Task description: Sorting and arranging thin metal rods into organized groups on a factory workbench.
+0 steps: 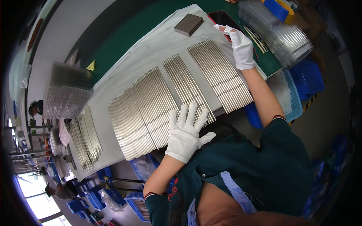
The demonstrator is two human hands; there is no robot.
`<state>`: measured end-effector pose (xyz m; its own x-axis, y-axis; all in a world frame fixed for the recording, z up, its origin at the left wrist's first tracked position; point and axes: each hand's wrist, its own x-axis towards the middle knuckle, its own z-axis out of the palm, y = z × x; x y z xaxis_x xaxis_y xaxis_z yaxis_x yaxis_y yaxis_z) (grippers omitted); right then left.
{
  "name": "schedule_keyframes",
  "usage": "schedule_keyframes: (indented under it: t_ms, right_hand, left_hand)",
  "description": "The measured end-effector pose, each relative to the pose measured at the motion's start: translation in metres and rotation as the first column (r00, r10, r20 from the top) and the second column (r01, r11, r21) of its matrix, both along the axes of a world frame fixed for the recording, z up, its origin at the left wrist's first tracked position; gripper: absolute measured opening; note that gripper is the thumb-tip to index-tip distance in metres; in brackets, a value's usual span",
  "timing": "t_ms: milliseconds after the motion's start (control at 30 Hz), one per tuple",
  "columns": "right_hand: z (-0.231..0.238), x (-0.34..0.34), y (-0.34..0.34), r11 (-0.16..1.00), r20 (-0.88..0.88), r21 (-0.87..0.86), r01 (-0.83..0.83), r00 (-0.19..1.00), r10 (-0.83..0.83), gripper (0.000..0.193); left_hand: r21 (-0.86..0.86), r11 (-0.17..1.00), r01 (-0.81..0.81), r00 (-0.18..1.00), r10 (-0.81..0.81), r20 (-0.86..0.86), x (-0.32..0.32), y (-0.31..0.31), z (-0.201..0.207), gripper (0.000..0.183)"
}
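My left hand [185, 135], in a white glove, lies with its fingers spread over the near ends of thin silvery metal rods [184, 84]. It holds nothing. These rods form a narrow middle group between a wide group of rods [141, 109] to the left and another group of rods [220, 75] to the right. My right hand [240, 47], also in a white glove, is over the edge of a red-rimmed phone [222, 20] at the far right. Its fingers are extended, and some bare fingertip shows; whether it touches the phone I cannot tell.
A grey-white cloth [151, 49] covers the green table [113, 41]. At the back stands a dark brown block [189, 25]. Clear plastic trays are stacked at the left [66, 92] and at the right [279, 34]. More metal strips [85, 137] lie far left; blue bins [305, 77] stand beyond.
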<state>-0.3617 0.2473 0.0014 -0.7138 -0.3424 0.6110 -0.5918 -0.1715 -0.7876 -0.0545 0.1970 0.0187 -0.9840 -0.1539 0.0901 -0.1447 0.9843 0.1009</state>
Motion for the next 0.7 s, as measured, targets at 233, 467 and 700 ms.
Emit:
schedule_keyframes:
  t_ms: [233,467,700]
  right_hand:
    - [0.0,-0.011,-0.003,0.983,0.263,-0.167,-0.071,0.958,0.114,0.056]
    - [0.011,-0.017,0.001,0.931,0.432,-0.363,0.021,0.89,0.149,0.065]
    - [0.015,-0.016,0.006,0.908,0.485,-0.418,0.043,0.856,0.182,0.066]
  left_hand:
    - [0.039,0.977,0.209,0.978,-0.208,-0.029,-0.062,0.021,-0.009,0.082]
    - [0.063,0.964,0.26,0.965,-0.258,-0.044,-0.08,0.024,-0.018,0.081]
    - [0.026,0.975,0.222,0.975,-0.222,-0.002,-0.058,0.017,-0.004,0.083]
